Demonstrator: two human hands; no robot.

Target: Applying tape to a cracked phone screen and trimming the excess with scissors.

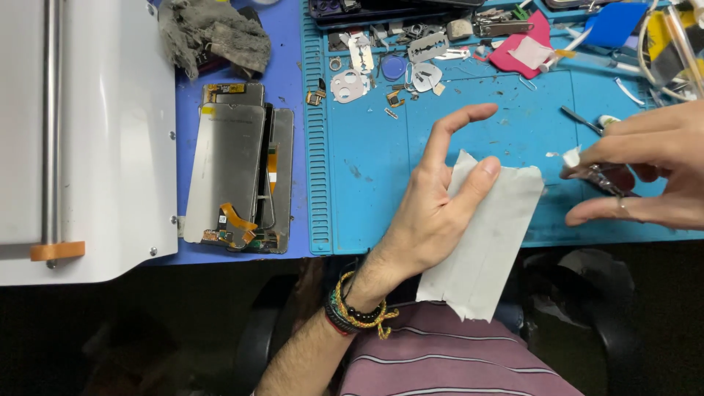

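Grey sheet (488,242) under left hand (433,213) fingers

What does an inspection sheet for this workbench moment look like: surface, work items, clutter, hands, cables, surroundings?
Surface: blue repair mat on a blue tabletop.
Work items: pale grey sheet overhanging the mat's front edge; tweezers with a small white scrap.
Clutter: stacked phone screens left of the mat; metal shields and a razor blade along the back; grey rag; red cloth.
Hands: left hand presses the sheet down; right hand grips the tweezers.
Cables: looped cable at far right.
Surroundings: white machine housing at left; striped shirt below.
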